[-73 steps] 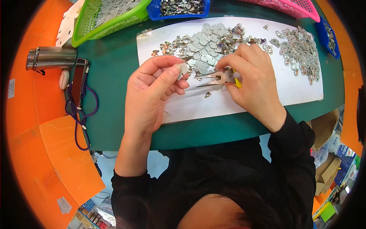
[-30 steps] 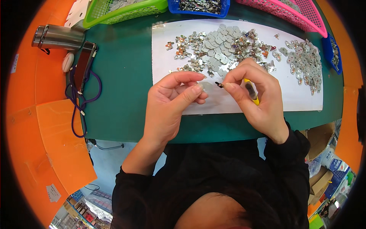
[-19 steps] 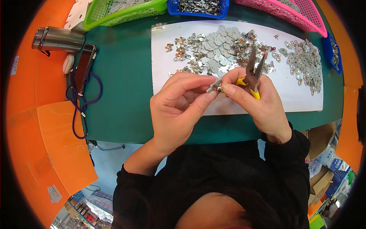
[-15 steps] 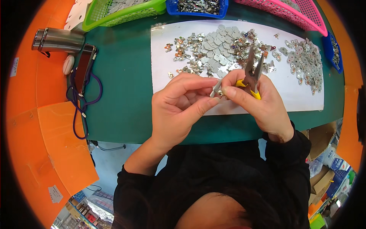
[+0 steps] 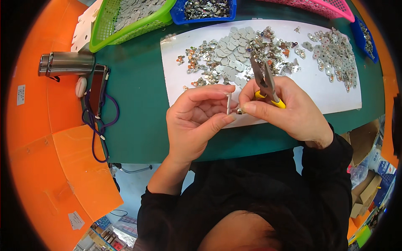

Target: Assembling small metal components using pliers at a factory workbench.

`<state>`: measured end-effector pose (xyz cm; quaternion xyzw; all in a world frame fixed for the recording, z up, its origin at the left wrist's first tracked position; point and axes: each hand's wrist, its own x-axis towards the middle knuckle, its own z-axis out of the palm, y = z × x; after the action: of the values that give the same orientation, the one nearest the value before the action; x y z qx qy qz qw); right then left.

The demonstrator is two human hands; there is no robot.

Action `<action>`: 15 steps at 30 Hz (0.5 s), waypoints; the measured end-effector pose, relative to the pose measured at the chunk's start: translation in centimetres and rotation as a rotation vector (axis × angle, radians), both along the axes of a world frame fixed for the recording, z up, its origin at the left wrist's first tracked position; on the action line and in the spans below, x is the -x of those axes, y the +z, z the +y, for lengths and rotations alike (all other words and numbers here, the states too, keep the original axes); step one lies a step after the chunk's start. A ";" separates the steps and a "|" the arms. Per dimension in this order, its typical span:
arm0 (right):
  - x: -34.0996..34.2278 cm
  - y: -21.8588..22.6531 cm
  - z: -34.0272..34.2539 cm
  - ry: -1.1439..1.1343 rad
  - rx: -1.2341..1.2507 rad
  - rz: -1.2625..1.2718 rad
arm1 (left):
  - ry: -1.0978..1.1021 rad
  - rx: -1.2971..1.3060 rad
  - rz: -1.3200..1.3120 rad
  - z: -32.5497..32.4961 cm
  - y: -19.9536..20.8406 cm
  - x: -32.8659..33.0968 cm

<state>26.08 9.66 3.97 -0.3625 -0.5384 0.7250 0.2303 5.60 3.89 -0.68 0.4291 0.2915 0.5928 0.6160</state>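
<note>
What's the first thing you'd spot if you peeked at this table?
Two hands in the middle: the left hand pinches a small flat metal plate, and the right hand holds yellow-handled pliers. Behind them, a shiny heap of metal bits covers a white sheet.

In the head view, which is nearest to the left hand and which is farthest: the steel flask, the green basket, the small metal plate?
1. Small metal plate: pinched in the left hand fingertips.
2. Green basket: up and to the left, at the table's far edge.
3. Steel flask: far left, lying on its side.
</note>
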 end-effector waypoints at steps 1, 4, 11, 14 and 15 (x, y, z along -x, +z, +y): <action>-0.1 -0.2 0.0 0.007 0.013 0.012 | 0.006 -0.023 0.025 0.0 -0.1 0.0; 0.0 -0.3 0.0 0.026 -0.015 -0.020 | 0.000 -0.068 0.126 0.2 -0.2 0.1; -0.1 -0.4 0.2 0.039 -0.028 -0.048 | 0.030 -0.082 0.068 0.0 -0.5 0.1; 0.0 -0.9 0.1 0.032 -0.015 -0.011 | 0.040 -0.086 0.117 0.0 -0.3 0.0; 0.0 -1.0 0.1 0.025 -0.020 0.016 | 0.036 -0.102 0.150 0.1 -0.3 0.0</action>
<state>26.10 9.72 2.93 -0.3474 -0.5484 0.7254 0.2290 5.58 3.94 -0.95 0.4976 0.3139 0.5843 0.5590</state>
